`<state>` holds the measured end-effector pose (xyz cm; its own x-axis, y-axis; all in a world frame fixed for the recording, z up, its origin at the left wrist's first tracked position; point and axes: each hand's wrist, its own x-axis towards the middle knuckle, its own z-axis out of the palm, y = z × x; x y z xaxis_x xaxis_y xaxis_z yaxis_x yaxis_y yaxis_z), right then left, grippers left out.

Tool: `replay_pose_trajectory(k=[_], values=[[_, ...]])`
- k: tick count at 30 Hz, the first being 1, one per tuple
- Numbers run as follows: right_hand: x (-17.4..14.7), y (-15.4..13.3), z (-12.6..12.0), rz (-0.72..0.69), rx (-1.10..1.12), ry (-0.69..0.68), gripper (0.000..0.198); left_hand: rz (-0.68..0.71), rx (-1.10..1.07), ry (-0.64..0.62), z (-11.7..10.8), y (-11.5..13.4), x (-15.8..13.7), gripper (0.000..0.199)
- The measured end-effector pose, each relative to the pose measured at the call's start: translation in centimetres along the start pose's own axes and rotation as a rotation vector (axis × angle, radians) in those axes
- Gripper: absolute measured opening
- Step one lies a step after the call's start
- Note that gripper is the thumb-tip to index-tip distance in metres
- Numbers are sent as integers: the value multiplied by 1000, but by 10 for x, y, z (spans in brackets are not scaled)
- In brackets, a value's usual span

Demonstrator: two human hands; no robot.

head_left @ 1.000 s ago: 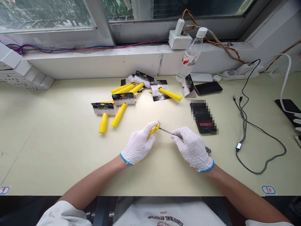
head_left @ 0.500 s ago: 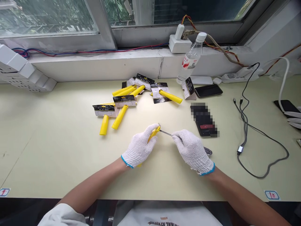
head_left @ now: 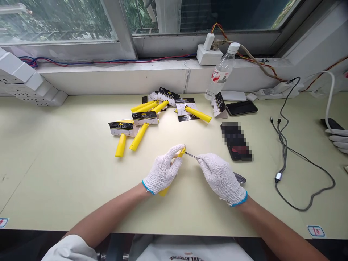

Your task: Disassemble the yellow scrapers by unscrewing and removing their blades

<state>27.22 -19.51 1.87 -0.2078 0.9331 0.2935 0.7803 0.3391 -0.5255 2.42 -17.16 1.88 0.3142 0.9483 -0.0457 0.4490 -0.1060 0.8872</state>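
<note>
more of the yellow handle (head_left: 164, 191) showed beneath the gripping left hand (head_left: 163, 171), while the right hand (head_left: 221, 178) kept its clasped screwdriver-like tool (head_left: 239, 178) at the far end, suggesting unfinished work.

Left hand (head_left: 165, 170) and right hand (head_left: 220, 175) curled, 2 forearms (head_left: 108, 210) inward-angled

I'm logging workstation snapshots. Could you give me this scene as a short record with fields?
Left hand: left hand, gloved, holding a yellow-handled tool
Right hand: right hand, gloved, gripping a screwdriver-like tool
Tool tip: at the yellow-handled tool's head; contact too small to confirm
Beyond the hands: loose cluster of yellow handles with black-and-white cards
Right rear: plastic bottle, black smartphone
Right: grey charging cable
Left rear: white boxes
Surface: pale table
</note>
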Motion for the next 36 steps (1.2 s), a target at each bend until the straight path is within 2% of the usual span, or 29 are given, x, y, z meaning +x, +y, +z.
replay_pose_trajectory(k=[10, 14, 18, 21, 30, 33, 36], values=[[-3, 8, 7, -3, 49, 129, 9, -52, -143, -39, 1, -1, 2, 50], [-1, 9, 9, -46, 84, 168, 5, -60, -190, -56, 0, -2, 3, 52], [3, 9, 8, -123, 16, 142, 20, -60, -201, -58, 0, 0, 3, 51], [4, 8, 6, -168, -38, 136, 18, -45, -188, -48, 0, 2, 3, 48], [0, 13, 11, -88, 75, 215, 9, 0, -136, -53, 2, 0, 2, 45], [1, 12, 11, -66, 113, 198, 5, -4, -146, -55, 3, -2, 2, 45], [3, 10, 9, -104, 80, 162, 11, -16, -170, -56, 3, -3, 2, 46]])
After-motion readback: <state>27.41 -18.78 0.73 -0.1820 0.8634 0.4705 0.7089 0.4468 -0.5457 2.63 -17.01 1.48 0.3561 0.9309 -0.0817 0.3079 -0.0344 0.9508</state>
